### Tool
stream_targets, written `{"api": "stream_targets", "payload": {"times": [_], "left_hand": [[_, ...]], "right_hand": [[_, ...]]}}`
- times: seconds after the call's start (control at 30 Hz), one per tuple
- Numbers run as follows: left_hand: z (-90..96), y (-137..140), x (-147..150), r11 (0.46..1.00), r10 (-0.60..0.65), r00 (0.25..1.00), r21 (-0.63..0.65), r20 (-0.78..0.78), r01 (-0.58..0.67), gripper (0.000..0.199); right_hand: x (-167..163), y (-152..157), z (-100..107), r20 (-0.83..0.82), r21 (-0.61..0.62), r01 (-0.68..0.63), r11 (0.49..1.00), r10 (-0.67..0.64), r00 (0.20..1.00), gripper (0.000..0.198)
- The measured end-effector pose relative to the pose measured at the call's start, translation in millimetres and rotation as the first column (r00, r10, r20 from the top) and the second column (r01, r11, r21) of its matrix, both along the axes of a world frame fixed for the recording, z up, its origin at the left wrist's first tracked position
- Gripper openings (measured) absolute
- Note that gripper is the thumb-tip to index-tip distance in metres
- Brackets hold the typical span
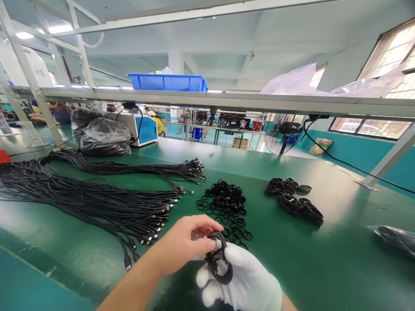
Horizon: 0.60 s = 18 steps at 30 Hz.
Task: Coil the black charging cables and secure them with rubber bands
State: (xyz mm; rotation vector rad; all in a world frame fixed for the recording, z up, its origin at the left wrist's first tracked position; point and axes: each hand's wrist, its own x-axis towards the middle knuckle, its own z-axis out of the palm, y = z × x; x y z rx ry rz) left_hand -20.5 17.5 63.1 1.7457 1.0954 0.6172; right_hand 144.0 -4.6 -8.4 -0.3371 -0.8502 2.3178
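A black cable wound into a small coil [226, 277] is held between my two hands, low in the middle of the view. My bare left hand [181, 242] pinches its upper left side between thumb and fingers. Wearing a white glove, my right hand [248, 276] grips the coil from the right, with fingers curled beneath it. Just beyond my hands lies a heap of small black bands [227, 196], with loose ones scattered toward me. Long black USB cables [81, 203] are spread on the left, their plugs pointing right.
Coiled black cables [287, 203] lie in a group on the green table [324, 268], right of the bands. A plastic bag [394, 237] rests at the far right. Behind stand bagged goods [105, 136] and a blue-and-white machine [142, 128]. An overhead shelf carries a blue tray [168, 83].
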Motion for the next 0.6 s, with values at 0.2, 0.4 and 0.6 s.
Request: {"api": "stream_targets", "payload": {"times": [0.2, 0.4, 0.6], "left_hand": [[-17.6, 17.5, 3.9, 0.975, 0.144, 0.981, -0.188, 0.129, -0.118, 0.028], [-28.5, 12.3, 6.4, 0.954, 0.266, 0.949, -0.189, 0.167, -0.234, 0.029], [-36.9, -5.7, 6.6, 0.935, 0.240, 0.933, -0.321, 0.268, -0.148, 0.022]], "right_hand": [[-12.6, 5.1, 4.9, 0.169, 0.169, 0.278, 0.946, -0.306, 0.937, 0.044], [-10.1, 4.9, 7.2, 0.302, 0.201, 0.357, 0.912, -0.404, 0.863, 0.053], [-10.6, 4.5, 9.0, 0.290, 0.240, 0.286, 0.928, -0.350, 0.891, 0.048]]}}
